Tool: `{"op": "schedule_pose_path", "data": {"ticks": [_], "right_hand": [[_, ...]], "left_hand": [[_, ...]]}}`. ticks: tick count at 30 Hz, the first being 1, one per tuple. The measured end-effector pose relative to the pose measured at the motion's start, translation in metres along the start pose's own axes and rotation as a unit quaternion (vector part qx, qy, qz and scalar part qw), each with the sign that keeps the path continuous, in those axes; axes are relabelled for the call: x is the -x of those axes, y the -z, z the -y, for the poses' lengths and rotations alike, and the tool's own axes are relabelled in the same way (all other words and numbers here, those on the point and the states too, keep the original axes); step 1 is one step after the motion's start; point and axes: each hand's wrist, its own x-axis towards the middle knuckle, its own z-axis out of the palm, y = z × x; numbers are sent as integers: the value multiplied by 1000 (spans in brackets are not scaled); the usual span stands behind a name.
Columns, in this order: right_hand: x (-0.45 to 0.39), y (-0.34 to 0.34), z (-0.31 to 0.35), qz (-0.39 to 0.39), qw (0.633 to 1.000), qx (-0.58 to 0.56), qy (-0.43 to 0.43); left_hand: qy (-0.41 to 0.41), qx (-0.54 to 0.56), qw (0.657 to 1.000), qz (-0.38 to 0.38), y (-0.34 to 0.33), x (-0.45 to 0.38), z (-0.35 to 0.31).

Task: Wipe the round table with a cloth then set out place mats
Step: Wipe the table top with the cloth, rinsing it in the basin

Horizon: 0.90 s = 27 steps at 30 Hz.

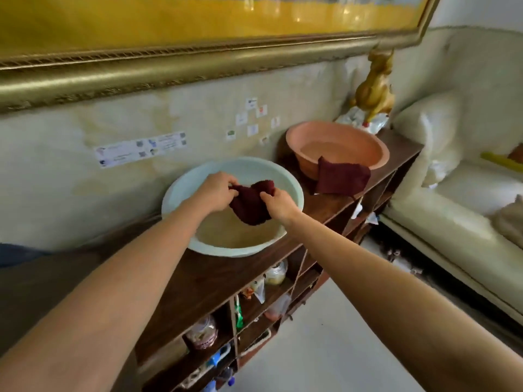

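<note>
Gripping a dark maroon terry cloth (pixel 250 203) from both ends, the person holds it bunched up above a pale mint-green round plastic basin (pixel 181 190) that holds cloudy, yellowish water. The left hand (pixel 216 190) has its fingers curled round the cloth's left end, and the right hand (pixel 278 202) pinches the right end between thumb and fingers, so the fabric sags in a fold between them, its lowest part hanging just over the water; whether it touches the surface cannot be told. The basin sits on the top of a dark brown wooden shelf unit (pixel 203 281) that stands against a cream wall. Further along the same top, to the right, is a terracotta-orange round plastic basin (pixel 376 157) with water in it, and a second dark maroon cloth (pixel 341 179) is draped over its near rim and down onto the wood. Behind that basin stands a golden animal figurine (pixel 375 89). Jars and packets fill the shelf unit's open compartments below. A gold-framed yellow painting (pixel 169 72) hangs on the wall above, and a cream upholstered sofa (pixel 452 193) sits at the right.
</note>
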Motion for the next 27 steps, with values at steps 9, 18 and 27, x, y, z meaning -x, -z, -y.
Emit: {"op": "schedule_pose_path", "data": {"ticks": [9,18,27], "right_hand": [[-89,-8,-19,113,942,254,190],[-135,-22,-45,340,812,455,136],[-145,-19,-14,265,928,173,198]], "left_hand": [[122,-19,988,-89,-43,-54,31],[168,-62,953,246,-75,-58,42],[105,62,992,-9,-46,-80,65]]}}
